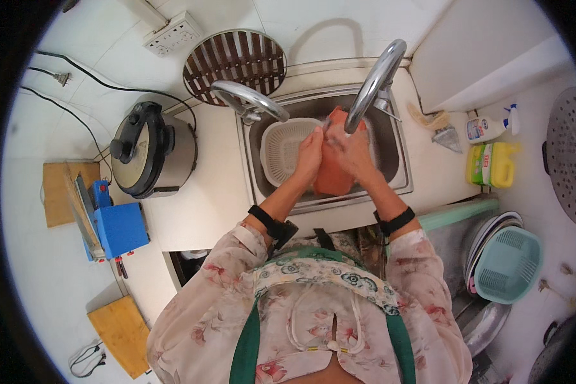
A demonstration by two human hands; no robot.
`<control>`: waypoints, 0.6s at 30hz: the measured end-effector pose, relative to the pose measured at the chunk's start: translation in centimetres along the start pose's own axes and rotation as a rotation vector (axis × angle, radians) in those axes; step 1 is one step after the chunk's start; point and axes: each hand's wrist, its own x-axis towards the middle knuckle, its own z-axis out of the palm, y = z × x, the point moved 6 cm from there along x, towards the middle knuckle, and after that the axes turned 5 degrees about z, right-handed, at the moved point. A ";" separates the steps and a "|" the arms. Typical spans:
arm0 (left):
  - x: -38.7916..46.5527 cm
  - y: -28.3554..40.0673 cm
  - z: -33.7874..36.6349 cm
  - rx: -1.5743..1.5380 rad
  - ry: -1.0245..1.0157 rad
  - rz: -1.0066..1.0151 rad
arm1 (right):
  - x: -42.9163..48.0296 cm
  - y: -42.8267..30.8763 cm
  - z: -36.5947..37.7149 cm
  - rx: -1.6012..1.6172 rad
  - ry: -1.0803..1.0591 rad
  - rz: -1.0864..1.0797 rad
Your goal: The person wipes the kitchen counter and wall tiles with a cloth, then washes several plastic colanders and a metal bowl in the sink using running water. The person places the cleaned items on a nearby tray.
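Note:
In the steel sink (391, 149) before me is an orange-red container (333, 175), seemingly plastic. My left hand (310, 152) grips its left side, thumb uppermost. Over its middle lies my right hand (349, 148), fingers blurred and bent against the surface. The hands hide the container's centre, and I cannot tell whether the right one holds anything. A chrome faucet (377, 84) on the right ends just above my right hand. Left of the container sits a pale ribbed plastic basket (285, 144), partly behind my left hand. A second chrome faucet (249, 98) arches over that basket.
An electric pressure cooker (156, 149) stands on the left counter, near a blue knife holder (122, 230). A round slatted rack (235, 65) leans behind the sink. At right are a spray bottle (485, 129), a yellow jug (492, 164) and a light-green basket (509, 266).

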 end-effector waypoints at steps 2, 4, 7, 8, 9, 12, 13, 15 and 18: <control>0.7 -0.2 0.8 -0.043 0.014 -0.066 | -1.2 -1.0 0.4 -0.090 -0.110 -0.014; 0.9 -0.5 1.3 -0.079 0.050 -0.157 | -1.3 -0.6 -0.5 -0.080 -0.015 -0.043; -0.1 0.1 2.0 0.113 0.072 -0.069 | 1.2 3.1 -1.3 -0.065 0.016 -0.006; -0.8 0.2 2.1 0.137 0.061 -0.052 | 1.9 5.0 -1.3 -0.062 -0.018 0.093; -1.2 0.6 1.9 0.167 0.043 -0.026 | 2.6 6.5 -1.8 -0.097 0.012 0.132; -1.9 1.4 -0.1 0.333 -0.012 0.000 | 3.7 12.0 -2.7 0.052 -0.044 0.553; -2.1 1.6 -1.0 0.392 -0.031 0.025 | 3.5 13.4 -2.7 0.148 -0.066 0.709; -2.3 1.5 -1.9 0.285 -0.127 0.042 | 3.3 14.3 -2.4 0.282 -0.137 0.752; -3.7 0.5 -3.5 0.228 -0.213 -0.118 | 2.9 13.8 -1.3 0.445 -0.175 0.726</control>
